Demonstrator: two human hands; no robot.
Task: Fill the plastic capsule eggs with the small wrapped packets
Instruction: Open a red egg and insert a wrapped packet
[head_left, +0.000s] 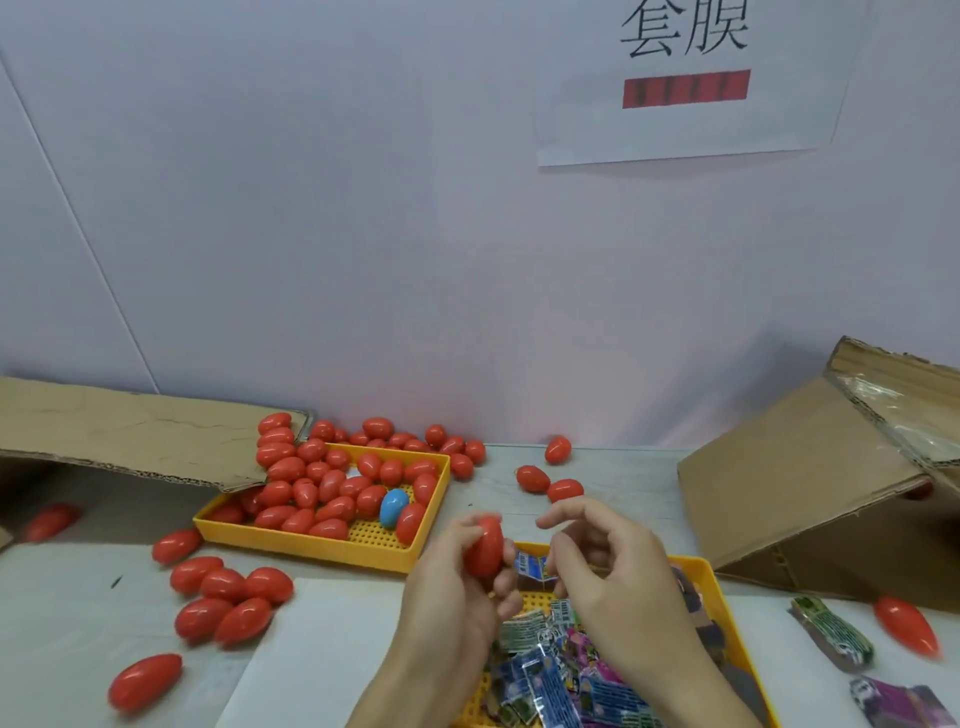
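Two hands raised over the packet tray (719, 587): left hand (457, 582) fingers grip a red egg (484, 548); right hand (608, 561) fingers curled, apparently empty.

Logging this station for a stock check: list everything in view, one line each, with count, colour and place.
Held egg: one, red, gripped in the left hand.
Loose eggs: many, red, scattered over the table, mostly left and far side.
Far tray: one, yellow, left of centre, heaped with red eggs.
Blue egg: one, blue, in the far tray.
Near tray: one, yellow, under the hands.
Packets: many, mixed colours, piled in the near tray.
Stray packets: two, green and purple, on the table at right.
Cardboard boxes: two, brown, far left and right.
Paper sign: one, white, on the wall.
Left hand: one, grips the held egg.
Right hand: one, fingers curled, above the near tray.
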